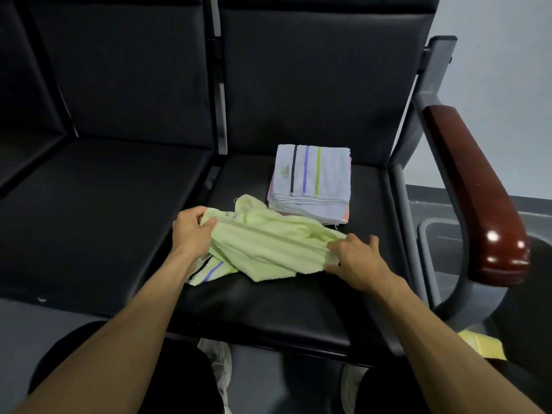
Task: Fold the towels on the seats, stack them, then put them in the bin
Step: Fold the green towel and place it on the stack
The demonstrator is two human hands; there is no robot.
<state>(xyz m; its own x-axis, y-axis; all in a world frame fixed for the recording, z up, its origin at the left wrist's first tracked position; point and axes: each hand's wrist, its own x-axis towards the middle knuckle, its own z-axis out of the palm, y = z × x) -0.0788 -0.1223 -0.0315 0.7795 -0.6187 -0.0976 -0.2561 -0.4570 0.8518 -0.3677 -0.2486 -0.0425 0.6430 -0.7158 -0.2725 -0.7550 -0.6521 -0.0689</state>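
Holding the green towel (263,243) at both ends, I have it rumpled across the front of the right-hand seat (268,309), just in front of the stack of folded towels (310,180). My left hand (191,231) has fingers curled round the towel's left corner; my right hand (355,261) pinches the near right edge with thumb and forefinger, the other fingers spread loosely. To fold it well, I judge I should pull the long edge taut, shake the bunched middle flat on the cushion, then bring corner to corner so its size matches the stack. The striped end tucked under my left wrist needs freeing first. The stack sits close behind, so a careless spread could nudge it. A dark wooden armrest (475,186) bounds my right side; beyond it stands a grey bin (433,249), partly hidden.
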